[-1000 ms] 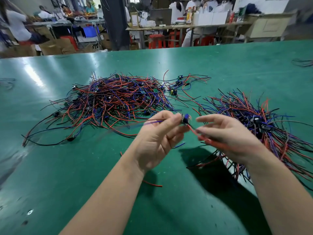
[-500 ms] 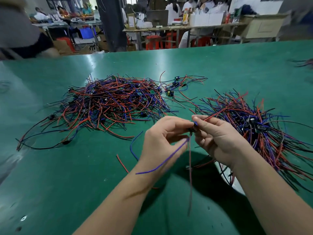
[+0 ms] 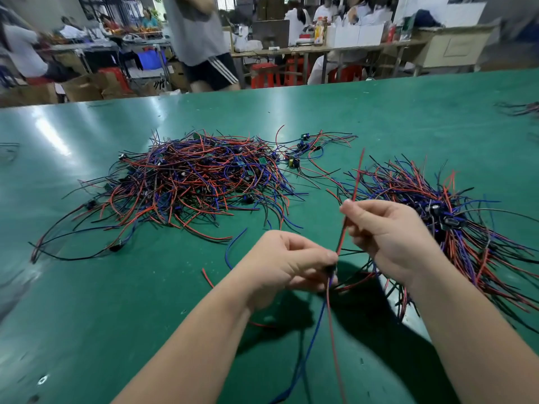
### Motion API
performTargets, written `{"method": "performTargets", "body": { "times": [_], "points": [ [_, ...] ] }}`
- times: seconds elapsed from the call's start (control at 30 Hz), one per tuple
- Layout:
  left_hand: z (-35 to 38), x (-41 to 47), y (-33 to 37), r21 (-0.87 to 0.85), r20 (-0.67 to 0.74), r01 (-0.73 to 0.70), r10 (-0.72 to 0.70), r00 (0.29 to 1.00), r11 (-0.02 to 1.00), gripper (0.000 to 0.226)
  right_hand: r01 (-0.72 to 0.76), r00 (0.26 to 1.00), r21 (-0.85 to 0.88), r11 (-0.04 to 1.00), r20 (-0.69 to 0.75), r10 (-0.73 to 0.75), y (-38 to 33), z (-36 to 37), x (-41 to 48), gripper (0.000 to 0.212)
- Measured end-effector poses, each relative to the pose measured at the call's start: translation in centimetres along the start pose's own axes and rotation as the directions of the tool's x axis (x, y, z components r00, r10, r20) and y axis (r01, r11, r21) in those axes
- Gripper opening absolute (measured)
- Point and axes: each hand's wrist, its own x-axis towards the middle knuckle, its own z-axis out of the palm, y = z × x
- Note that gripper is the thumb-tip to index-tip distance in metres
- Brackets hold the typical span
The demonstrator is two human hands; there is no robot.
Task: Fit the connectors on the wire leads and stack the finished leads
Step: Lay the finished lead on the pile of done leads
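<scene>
Red lead [image 3: 354, 182] pinched btwn thumb & forefinger of my right hand [image 3: 390, 237], centre-right, free end sticking up; my left hand [image 3: 285, 266], lower centre, fingers curled, pinches a small dark connector [image 3: 330, 269]; blue wire [image 3: 316, 322] hangs from it toward bottom edge; tangled lead pile [image 3: 189, 176] upper left on green table [image 3: 116, 316]; 2nd pile [image 3: 455, 228] at right edge.
</scene>
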Motion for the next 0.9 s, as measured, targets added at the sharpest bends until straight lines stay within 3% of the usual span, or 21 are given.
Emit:
{"method": "performTargets", "body": {
  "times": [0.13, 0.23, 0.33, 0.47, 0.53, 0.63, 0.7, 0.77, 0.9],
  "points": [
    [-0.1, -0.7, -0.2, 0.215, 0.238, 0.124, -0.175, 0.955, 0.969, 0.02, 0.004, 0.988, 0.134, 0.991, -0.154, 0.017, -1.1, -1.3, 0.3, 0.01],
    [0.2, -0.9, -0.8, 0.362, 0.307, 0.155, -0.275, 0.911, 0.919, 0.019, 0.047, 0.977, 0.237, 0.97, -0.214, 0.005, -1.4, -1.8, 0.4, 0.008],
    [0.1, -0.8, -1.0, 0.362, 0.275, 0.135, -0.243, 0.93, 0.923, 0.016, 0.155, 0.953, 0.309, 0.938, -0.296, -0.06, -1.4, -2.3, 0.6, 0.011],
    [-1.3, -0.3, 0.1, 0.186, 0.117, 0.07, -0.093, 0.989, 0.98, 0.017, 0.375, 0.845, 0.129, 0.918, -0.455, -0.281, -1.5, -2.4, 0.7, 0.012],
    [-1.9, 0.2, 0.4, 0.079, -0.05, 0.016, -0.012, 0.999, 0.997, 0.014, 0.419, 0.851, -0.003, 0.908, -0.347, -0.394, -1.4, -2.0, 0.3, 0.016],
    [-2.2, 0.8, 0.2, -0.003, -0.16, -0.048, 0.047, 0.986, 0.999, 0.008, 0.377, 0.923, -0.237, 0.896, 0.175, -0.342, -0.4, -0.7, -0.6, 0.025],
    [-2.1, 0.8, 0.0, 0.022, -0.109, -0.072, 0.074, 0.991, 0.997, 0.012, 0.456, 0.855, -0.396, 0.797, 0.444, -0.268, 0.6, 0.1, -1.2, 0.031],
    [-2.0, 0.5, 0.0, 0.058, -0.051, -0.092, 0.095, 0.994, 0.994, 0.015, 0.571, 0.807, -0.517, 0.638, 0.496, -0.321, 1.1, 0.5, -1.3, 0.022],
    [-2.2, 0.6, -0.3, 0.041, -0.023, -0.102, 0.103, 0.994, 0.994, 0.008, 0.599, 0.794, -0.563, 0.569, 0.508, -0.333, 0.6, 0.2, -1.3, 0.02]
  ]
}}
